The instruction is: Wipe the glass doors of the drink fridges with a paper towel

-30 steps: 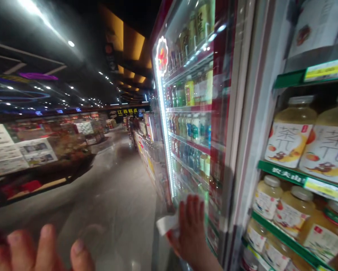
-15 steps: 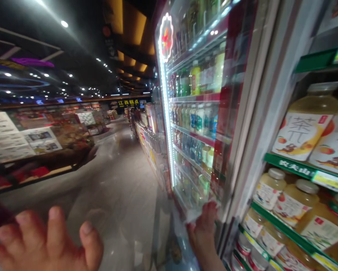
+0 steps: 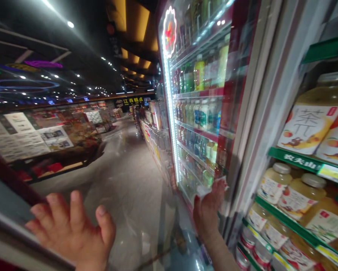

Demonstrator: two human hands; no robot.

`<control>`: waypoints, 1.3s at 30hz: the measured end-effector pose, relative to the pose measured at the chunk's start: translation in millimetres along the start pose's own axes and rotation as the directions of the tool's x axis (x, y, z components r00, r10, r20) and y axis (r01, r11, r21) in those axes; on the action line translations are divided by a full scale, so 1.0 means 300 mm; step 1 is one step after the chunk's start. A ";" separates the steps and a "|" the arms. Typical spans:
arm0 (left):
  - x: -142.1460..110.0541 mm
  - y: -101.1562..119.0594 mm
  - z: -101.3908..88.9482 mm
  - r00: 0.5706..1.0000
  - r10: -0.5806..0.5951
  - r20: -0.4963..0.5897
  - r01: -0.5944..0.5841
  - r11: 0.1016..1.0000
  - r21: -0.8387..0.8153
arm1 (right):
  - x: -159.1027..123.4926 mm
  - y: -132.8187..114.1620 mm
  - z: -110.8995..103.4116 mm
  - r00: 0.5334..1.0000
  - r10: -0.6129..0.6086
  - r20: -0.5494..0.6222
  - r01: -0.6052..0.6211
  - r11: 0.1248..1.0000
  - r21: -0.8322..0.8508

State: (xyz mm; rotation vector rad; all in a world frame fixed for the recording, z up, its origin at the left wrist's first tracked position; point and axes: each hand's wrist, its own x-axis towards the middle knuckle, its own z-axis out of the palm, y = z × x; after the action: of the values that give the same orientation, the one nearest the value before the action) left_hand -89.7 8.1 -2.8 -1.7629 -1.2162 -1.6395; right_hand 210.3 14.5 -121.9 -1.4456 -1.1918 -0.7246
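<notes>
My right hand (image 3: 208,210) presses a crumpled white cloth (image 3: 210,190) against the lower part of a glass cooler door (image 3: 198,113). Behind that glass stand rows of bottled drinks (image 3: 197,114) on several shelves. My left hand (image 3: 73,229) is open with its fingers spread and holds nothing. It is near a dark red and grey door frame (image 3: 13,199) at the lower left. Whether its palm touches any glass, I cannot tell.
To the right, bottled juices (image 3: 301,199) stand on green-edged shelves (image 3: 293,160) in a neighbouring cooler. A polished floor (image 3: 129,173) runs down a long aisle past a drinks shelf (image 3: 154,150). Poster-covered displays (image 3: 44,139) stand at the left.
Both hands have shifted right and up in the view, and the cooler door appears further right. The cloth stays under my right hand, now higher on the glass.
</notes>
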 end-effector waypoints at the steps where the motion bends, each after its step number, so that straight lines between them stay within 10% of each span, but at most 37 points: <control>1: 0.002 -0.003 -0.003 0.998 0.057 -0.013 -0.056 0.993 0.105 | 0.017 -0.021 0.007 0.997 0.073 0.003 -0.073 0.997 0.004; 4: 0.006 -0.009 -0.011 0.982 0.190 0.003 -0.183 0.938 0.294 | -0.038 -0.147 0.018 0.985 -0.170 0.042 0.167 0.984 0.057; 7: 0.009 -0.010 -0.012 0.969 0.245 0.011 -0.236 0.918 0.319 | -0.135 -0.153 -0.001 0.867 -0.499 -0.006 0.497 0.863 0.093; 11: 0.008 -0.003 -0.004 0.966 0.259 -0.008 -0.244 0.917 0.316 | -0.028 0.030 -0.029 0.953 -0.298 -0.048 0.300 0.953 0.045; 14: 0.006 0.006 0.001 0.969 0.245 -0.037 -0.221 0.924 0.313 | 0.108 0.013 -0.014 0.998 -0.054 -0.042 0.055 0.998 0.035; 20: 0.016 0.040 0.007 0.966 0.256 -0.044 -0.228 0.918 0.324 | -0.041 -0.078 -0.018 0.856 -0.516 0.040 0.511 0.854 0.093; 26: 0.025 0.048 0.017 0.955 0.289 -0.069 -0.247 0.900 0.359 | 0.246 0.067 -0.038 0.998 0.042 -0.051 -0.039 0.998 0.049; 28: 0.021 0.045 0.016 0.953 0.296 -0.067 -0.252 0.895 0.369 | 0.297 -0.040 -0.038 0.995 -0.085 -0.048 0.088 0.993 0.073; 33: 0.013 0.047 0.021 0.958 0.275 -0.084 -0.225 0.899 0.375 | 0.141 -0.149 -0.059 0.718 -0.696 0.004 0.693 0.716 0.088; 39: 0.023 0.064 0.036 0.952 0.280 -0.126 -0.221 0.909 0.354 | 0.497 -0.066 -0.098 0.988 -0.131 -0.078 0.134 0.990 0.037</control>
State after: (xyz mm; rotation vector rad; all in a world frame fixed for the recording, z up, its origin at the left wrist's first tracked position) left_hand -68.5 8.8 6.2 -1.4611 -1.0632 -1.3164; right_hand 243.5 26.8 27.3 -1.3023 -1.2465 -0.8331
